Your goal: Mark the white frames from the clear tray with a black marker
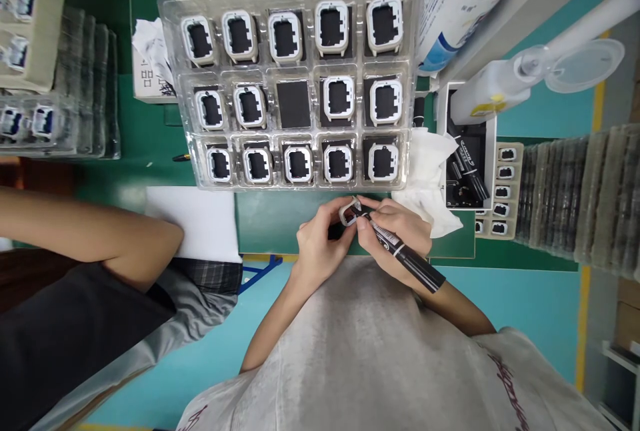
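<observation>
My left hand (320, 244) pinches a small white square frame (349, 212) just above the green table's near edge. My right hand (397, 227) grips a black marker pen (405, 254) whose tip touches the frame. Directly behind my hands lies a clear plastic tray (415, 84) with three rows of pockets. Nearly all pockets hold the same white frames on black inserts (338, 96). One middle pocket (293, 104) holds only a black insert.
A co-worker's bare arm (90, 234) reaches in at left, by a white sheet (200, 221). White tissue (425, 177), a box of markers (467, 171) and plastic bottles (495, 87) lie right of the tray. Stacked trays (580, 191) stand right and left (85, 84).
</observation>
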Available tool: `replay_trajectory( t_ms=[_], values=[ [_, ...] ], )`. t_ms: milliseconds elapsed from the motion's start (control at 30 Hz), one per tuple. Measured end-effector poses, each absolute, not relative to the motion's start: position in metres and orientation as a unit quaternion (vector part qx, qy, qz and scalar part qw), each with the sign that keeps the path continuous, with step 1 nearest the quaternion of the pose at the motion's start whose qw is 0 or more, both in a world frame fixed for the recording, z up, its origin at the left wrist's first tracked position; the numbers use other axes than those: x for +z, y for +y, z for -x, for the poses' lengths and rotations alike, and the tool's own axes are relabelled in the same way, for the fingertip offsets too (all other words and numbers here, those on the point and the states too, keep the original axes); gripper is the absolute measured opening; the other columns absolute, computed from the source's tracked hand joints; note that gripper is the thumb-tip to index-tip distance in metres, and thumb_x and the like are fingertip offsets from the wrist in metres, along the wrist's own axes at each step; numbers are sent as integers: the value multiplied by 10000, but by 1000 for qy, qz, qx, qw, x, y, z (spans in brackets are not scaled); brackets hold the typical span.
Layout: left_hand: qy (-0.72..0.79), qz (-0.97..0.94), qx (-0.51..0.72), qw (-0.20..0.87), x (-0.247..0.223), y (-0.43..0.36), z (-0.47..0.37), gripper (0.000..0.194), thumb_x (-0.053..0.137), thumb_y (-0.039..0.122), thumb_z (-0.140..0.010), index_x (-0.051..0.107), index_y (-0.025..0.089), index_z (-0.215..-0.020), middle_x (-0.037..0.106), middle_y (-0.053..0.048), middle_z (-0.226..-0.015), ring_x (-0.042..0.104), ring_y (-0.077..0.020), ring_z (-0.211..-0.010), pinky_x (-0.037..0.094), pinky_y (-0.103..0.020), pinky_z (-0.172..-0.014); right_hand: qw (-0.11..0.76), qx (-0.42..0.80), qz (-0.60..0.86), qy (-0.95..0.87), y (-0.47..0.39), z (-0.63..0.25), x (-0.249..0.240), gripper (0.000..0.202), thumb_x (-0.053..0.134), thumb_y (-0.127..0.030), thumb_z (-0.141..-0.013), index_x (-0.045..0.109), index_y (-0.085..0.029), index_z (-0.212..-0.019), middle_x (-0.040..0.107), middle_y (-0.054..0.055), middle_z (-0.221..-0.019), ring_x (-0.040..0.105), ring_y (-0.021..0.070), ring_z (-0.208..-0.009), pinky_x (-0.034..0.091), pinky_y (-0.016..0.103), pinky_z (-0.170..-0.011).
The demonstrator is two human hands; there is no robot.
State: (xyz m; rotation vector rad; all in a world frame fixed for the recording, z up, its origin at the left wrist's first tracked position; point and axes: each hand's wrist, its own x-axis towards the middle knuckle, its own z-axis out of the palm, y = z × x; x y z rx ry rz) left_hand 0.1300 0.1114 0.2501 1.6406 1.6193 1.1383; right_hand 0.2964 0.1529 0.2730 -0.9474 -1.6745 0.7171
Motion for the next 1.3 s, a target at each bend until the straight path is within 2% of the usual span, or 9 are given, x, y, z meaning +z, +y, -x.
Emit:
replay_trajectory(
  t_ms=[133,267,500,733,967,1300],
  values=[
    [608,-604,430,283,249,110,-131,381,837,227,-1028,724,301,-1384,904,-11,-1160,895,-178,-933,712,-265,-849,474,287,418,-720,151,-296,272,225,768,-79,-1012,662,-254,-918,751,-20,-814,870,220,-945,801,391,-873],
    [611,-591,437,293,250,110,-132,398,850,213,-1013,736,297,-1385,906,-8,-1167,894,-177,-933,720,-270,-868,514,261,401,-712,153,-293,269,242,772,-29,-973,689,-254,-1002,756,-30,-827,863,219,-907,801,399,-834],
    [600,-610,434,282,251,113,-130,341,829,221,-1027,756,275,-1355,910,-15,-1120,884,-166,-881,708,-251,-825,511,245,391,-726,155,-292,269,244,755,-67,-1020,634,-277,-990,695,-61,-782,751,150,-715,816,433,-925],
    [603,-590,447,297,247,110,-132,386,860,225,-1008,753,286,-1373,910,-11,-1136,890,-171,-912,712,-251,-838,513,245,409,-714,151,-291,268,235,764,-42,-1004,676,-258,-1030,759,-18,-831,863,221,-920,800,378,-824],
    [610,-574,446,315,247,109,-132,361,868,235,-1002,765,281,-1345,910,-14,-1137,887,-174,-915,724,-270,-864,517,237,390,-725,155,-291,267,251,764,-34,-991,660,-261,-965,751,-37,-784,869,219,-888,797,382,-844],
    [606,-569,460,312,247,109,-133,356,867,239,-997,767,270,-1338,912,-10,-1140,888,-164,-922,732,-263,-884,528,259,396,-705,152,-292,268,236,762,-47,-1000,674,-265,-1026,754,-42,-821,857,208,-873,797,398,-825]
  ],
)
